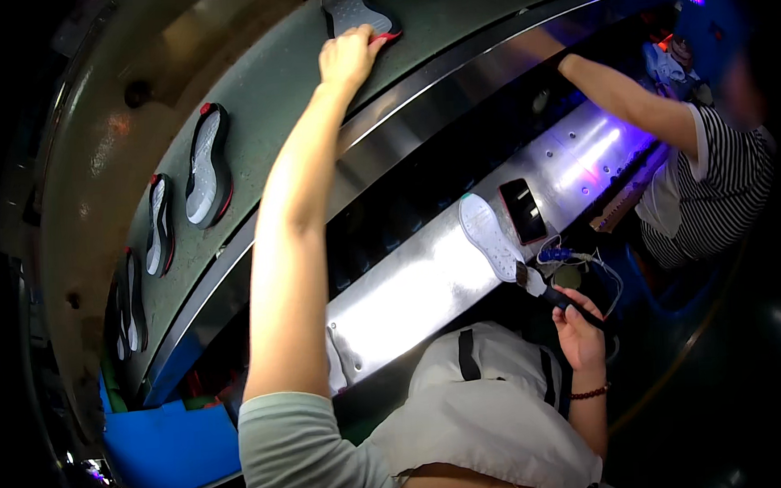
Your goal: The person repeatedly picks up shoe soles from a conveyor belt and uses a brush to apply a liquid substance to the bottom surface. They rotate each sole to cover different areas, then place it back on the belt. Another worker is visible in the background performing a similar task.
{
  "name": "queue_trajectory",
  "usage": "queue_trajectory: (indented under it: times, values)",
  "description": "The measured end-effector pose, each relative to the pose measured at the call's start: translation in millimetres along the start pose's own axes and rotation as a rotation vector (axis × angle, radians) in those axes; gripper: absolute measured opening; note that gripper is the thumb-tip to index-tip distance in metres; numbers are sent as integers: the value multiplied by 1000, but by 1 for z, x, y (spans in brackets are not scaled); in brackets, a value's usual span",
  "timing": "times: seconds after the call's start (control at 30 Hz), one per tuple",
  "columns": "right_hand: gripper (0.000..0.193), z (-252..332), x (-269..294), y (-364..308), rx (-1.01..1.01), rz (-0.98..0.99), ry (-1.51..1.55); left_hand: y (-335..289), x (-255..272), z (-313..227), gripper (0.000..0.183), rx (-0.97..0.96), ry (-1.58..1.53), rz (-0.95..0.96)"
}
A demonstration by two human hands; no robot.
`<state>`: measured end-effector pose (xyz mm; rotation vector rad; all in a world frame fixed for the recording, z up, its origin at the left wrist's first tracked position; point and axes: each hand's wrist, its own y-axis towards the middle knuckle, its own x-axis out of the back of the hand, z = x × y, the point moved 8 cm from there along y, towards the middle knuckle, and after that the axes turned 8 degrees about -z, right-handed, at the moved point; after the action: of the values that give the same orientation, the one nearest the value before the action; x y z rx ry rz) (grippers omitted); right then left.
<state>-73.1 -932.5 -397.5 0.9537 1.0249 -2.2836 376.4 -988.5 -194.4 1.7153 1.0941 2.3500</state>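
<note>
My left arm stretches far up to the green conveyor belt. There my left hand [348,60] has its fingers closed on the near end of a shoe sole [354,12], grey inside with a black and red rim. Down at the right, my right hand [580,333] grips the black handle of a brush [550,294]. The dark bristles of that brush are at the lower end of a white insole-shaped piece [487,236], which lies on the shiny metal shelf [411,283]. I cannot tell whether bristles and piece touch.
More soles, such as a grey one [208,170], lie along the belt [254,136]. A phone [522,211] rests beside the white piece, near a blue-plugged cable [556,254]. A blue bin [171,450] stands lower left. A co-worker in a striped shirt [718,188] reaches in from the right.
</note>
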Motion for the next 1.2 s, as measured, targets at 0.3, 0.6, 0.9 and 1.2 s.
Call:
queue_trajectory:
  times: [0.3, 0.6, 0.9, 1.2]
  values:
    - [18, 3, -33, 44, -72, -19, -226, -148, 177, -9, 15, 231, -755, -339]
    - [18, 16, -58, 76, 51, -41, -373, -273, 106, 4, 37, 1340, -2123, -186]
    - [17, 18, -57, 75, 64, -29, -375, -368, 105, -36, 65, 1234, -2606, -110]
    - [18, 30, -83, 64, 65, 92, -309, -331, 126, -65, 106, 533, -2748, -411]
